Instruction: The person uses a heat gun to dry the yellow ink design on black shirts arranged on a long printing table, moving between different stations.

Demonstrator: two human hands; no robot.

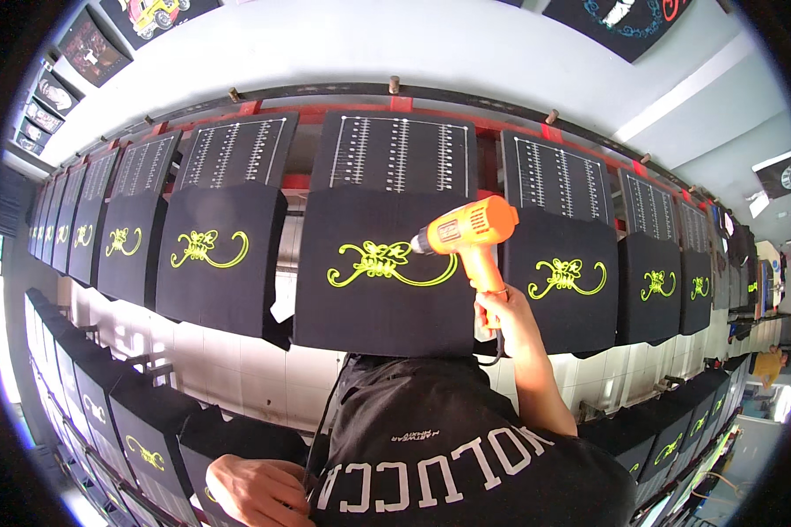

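My right hand (499, 309) grips the handle of an orange heat gun (467, 232), whose nozzle points left at a yellow-green swirl print (380, 263) on a black fabric panel (373, 307) stretched over a board straight ahead. My left hand (257, 488) rests low at the lower left, fingers curled on the edge of my black shirt (448, 457) next to a dark cable; whether it grips anything I cannot tell.
A long curved row of black panels with the same yellow-green print (206, 249) (567, 274) runs left and right. Above each stands a black board with white ruler lines (398, 151). A second row of printed panels (141, 422) sits lower down. Printed shirts hang on the wall above.
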